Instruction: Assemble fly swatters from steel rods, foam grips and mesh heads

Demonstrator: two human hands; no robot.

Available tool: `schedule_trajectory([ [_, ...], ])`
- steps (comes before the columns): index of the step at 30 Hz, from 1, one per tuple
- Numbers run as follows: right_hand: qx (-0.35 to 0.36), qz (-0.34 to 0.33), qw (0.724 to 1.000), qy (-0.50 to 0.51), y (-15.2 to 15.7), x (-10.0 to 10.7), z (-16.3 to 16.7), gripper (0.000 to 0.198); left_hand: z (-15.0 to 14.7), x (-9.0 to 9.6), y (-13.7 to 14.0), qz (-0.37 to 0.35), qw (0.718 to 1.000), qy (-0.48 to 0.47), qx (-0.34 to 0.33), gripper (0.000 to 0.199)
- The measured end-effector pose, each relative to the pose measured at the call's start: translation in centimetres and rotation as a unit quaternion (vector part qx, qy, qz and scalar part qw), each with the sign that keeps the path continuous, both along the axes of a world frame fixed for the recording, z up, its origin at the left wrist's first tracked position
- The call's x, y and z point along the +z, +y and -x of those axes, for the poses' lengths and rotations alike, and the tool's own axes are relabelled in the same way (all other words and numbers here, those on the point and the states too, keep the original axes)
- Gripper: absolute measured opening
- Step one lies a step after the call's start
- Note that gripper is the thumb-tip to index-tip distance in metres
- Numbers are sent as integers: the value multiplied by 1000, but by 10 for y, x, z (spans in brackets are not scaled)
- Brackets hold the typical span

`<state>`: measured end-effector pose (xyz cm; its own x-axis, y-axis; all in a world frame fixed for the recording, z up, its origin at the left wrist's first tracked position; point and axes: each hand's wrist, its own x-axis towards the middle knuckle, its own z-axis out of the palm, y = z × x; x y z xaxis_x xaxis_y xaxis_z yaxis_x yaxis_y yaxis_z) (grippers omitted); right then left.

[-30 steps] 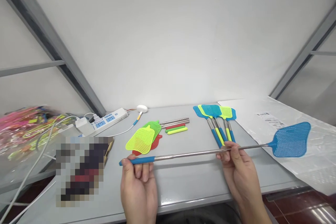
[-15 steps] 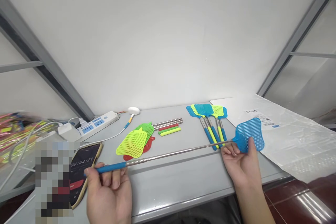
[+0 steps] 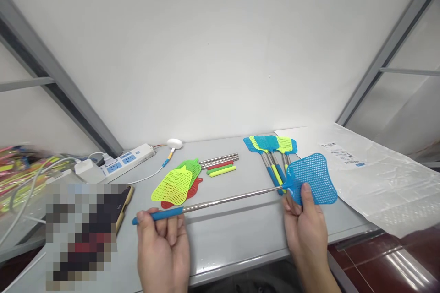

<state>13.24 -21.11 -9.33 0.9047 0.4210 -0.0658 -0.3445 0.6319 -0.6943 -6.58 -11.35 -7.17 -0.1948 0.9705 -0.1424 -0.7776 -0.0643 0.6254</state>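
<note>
A blue fly swatter [image 3: 233,198] with a telescopic metal rod spans the space between my hands, above the table's front part. My left hand [image 3: 163,242] is closed around its blue handle. At the other end, my right hand [image 3: 304,224] grips the base of the perforated blue head, thumb on top. Just beyond my right hand lie several assembled blue and yellow swatters [image 3: 275,155], heads toward the wall. Left of them rest loose yellow, green and red swatter heads [image 3: 173,185], metal rods [image 3: 220,160] and coloured handle sleeves [image 3: 222,170].
A power strip [image 3: 127,161] with plugs and a white round device [image 3: 174,143] on a cable sit at the back left. Colourful items in clear plastic [image 3: 24,178] lie at far left, near a partly blurred phone [image 3: 124,208]. White plastic packaging [image 3: 374,178] covers the right side.
My hands have come closer together, and the swatter's metal rod has become shorter. The left hand moved right, the right hand moved left.
</note>
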Motion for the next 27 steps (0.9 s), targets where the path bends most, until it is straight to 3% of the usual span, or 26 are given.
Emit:
schedule_trajectory([
  [9, -10, 37, 999, 12, -3, 8, 23, 21, -8, 8, -14, -22, 1000, 5, 14, 21],
  [18, 107, 41, 993, -3, 11, -5, 60, 27, -38, -3, -37, -3, 998, 19, -53, 22],
  [27, 138, 4, 990, 24, 18, -7, 50, 24, -33, -10, -33, -9, 995, 64, -71, 21],
])
